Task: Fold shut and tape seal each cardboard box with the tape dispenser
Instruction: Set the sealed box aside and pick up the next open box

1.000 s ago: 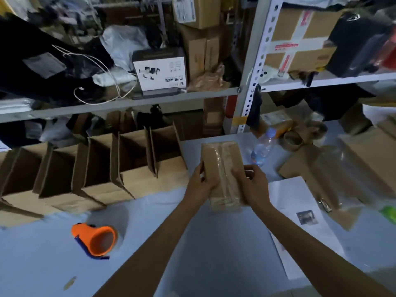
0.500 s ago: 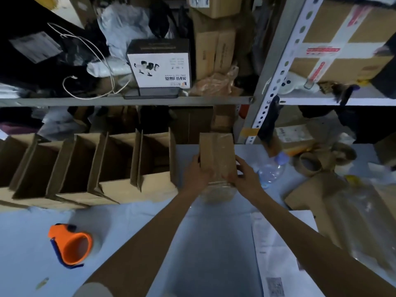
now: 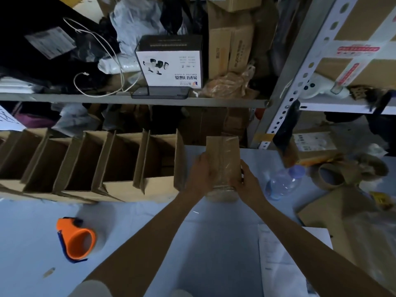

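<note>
Both hands clasp one taped cardboard box [image 3: 222, 156] from either side: the left hand [image 3: 200, 174] curls round its left face, the right hand [image 3: 246, 181] round its right. The box stands upright on the pale table [image 3: 150, 232], just beside a row of what looks like five open cardboard boxes [image 3: 90, 166], the leftmost cut off by the frame. One orange tape dispenser [image 3: 76, 241] lies well apart at near left. One plastic water bottle [image 3: 282, 183] lies to the right.
</note>
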The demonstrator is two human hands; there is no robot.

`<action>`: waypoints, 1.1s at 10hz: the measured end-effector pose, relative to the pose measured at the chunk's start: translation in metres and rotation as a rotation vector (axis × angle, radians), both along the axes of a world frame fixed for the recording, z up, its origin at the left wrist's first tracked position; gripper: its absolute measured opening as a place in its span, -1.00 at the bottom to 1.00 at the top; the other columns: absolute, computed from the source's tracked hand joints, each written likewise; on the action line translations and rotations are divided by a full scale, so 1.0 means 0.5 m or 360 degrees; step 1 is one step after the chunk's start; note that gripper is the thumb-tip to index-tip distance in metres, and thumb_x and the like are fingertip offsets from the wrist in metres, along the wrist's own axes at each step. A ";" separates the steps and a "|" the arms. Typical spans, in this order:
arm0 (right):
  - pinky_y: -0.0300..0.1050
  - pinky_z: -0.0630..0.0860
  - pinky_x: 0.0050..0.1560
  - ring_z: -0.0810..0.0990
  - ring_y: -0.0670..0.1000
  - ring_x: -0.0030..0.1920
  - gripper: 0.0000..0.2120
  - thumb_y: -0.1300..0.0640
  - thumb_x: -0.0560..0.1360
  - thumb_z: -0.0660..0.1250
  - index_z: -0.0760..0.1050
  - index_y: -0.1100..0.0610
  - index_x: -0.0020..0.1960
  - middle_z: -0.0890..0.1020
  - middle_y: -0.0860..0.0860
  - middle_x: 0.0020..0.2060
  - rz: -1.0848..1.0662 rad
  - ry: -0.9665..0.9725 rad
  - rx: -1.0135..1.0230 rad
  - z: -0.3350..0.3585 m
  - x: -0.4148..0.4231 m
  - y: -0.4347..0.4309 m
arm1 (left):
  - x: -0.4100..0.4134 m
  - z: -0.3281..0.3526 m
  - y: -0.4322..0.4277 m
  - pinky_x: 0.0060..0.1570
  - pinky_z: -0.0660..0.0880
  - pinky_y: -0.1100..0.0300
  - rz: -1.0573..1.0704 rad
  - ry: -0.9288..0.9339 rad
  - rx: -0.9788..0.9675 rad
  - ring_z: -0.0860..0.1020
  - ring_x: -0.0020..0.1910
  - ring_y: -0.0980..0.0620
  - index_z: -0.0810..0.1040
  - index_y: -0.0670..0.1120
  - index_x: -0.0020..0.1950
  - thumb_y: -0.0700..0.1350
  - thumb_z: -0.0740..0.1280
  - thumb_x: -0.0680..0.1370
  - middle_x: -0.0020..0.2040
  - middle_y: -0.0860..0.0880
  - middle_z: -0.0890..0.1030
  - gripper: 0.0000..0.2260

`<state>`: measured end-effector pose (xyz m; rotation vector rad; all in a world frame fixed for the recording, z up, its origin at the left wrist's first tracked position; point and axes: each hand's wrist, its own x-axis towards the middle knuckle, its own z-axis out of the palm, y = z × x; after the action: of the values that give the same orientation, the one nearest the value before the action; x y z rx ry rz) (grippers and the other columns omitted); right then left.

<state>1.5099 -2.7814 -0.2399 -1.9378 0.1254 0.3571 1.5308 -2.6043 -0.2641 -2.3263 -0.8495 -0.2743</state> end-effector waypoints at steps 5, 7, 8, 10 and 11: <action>-0.25 0.28 0.13 0.49 0.26 0.15 -0.71 0.36 0.52 0.27 0.40 0.44 0.22 0.51 0.33 0.11 -0.0199 -0.0437 -0.0560 0.092 -0.059 0.079 | -0.105 0.229 0.083 -0.01 0.54 0.07 -0.0568 0.0542 -0.1602 0.60 -0.15 -0.05 0.34 -0.06 -0.28 -0.11 0.24 0.59 -0.18 -0.02 0.58 -0.76; -0.38 0.40 -0.15 0.56 -0.01 -0.05 -0.84 0.16 0.50 0.35 0.52 0.17 0.06 0.58 0.02 -0.10 -0.0288 -0.0386 -0.0202 0.174 -0.070 0.147 | -0.241 0.280 0.123 -0.12 0.44 0.11 -0.1086 0.0642 -0.1433 0.56 -0.05 -0.07 0.52 -0.11 0.05 -0.02 0.22 0.58 -0.01 -0.08 0.58 -0.80; -0.28 0.38 -0.16 0.53 0.00 -0.09 -0.81 0.09 0.46 0.40 0.47 0.11 0.02 0.53 0.03 -0.11 -0.0122 -0.0533 -0.0283 0.197 -0.091 0.207 | -0.301 0.277 0.160 -0.15 0.38 0.15 -0.1261 0.0806 -0.1338 0.53 -0.07 -0.04 0.49 -0.08 0.14 0.02 0.24 0.55 -0.03 -0.05 0.55 -0.75; -0.02 0.45 -0.03 0.48 0.10 -0.05 -0.62 0.15 0.43 0.36 0.41 0.24 0.19 0.50 0.13 -0.04 0.0446 -0.0027 -0.0987 0.207 -0.145 0.251 | -0.402 0.256 0.233 -0.02 0.50 0.08 -0.1604 0.0955 -0.1324 0.58 -0.15 0.00 0.51 -0.05 0.19 -0.01 0.17 0.56 -0.10 -0.02 0.61 -0.72; -0.05 0.40 -0.03 0.52 0.18 0.10 -0.76 0.26 0.53 0.23 0.41 0.29 0.17 0.51 0.19 0.05 0.0535 -0.0056 -0.1077 0.193 -0.215 0.268 | -0.463 0.244 0.268 -0.05 0.49 0.06 -0.1781 0.0701 -0.1466 0.56 -0.17 0.02 0.59 -0.02 0.05 0.07 0.15 0.48 -0.10 0.02 0.59 -0.68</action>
<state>1.4026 -2.6473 -0.1436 -2.6427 -0.1236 0.5514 1.2994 -2.4702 -0.1423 -3.2888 0.8019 0.2526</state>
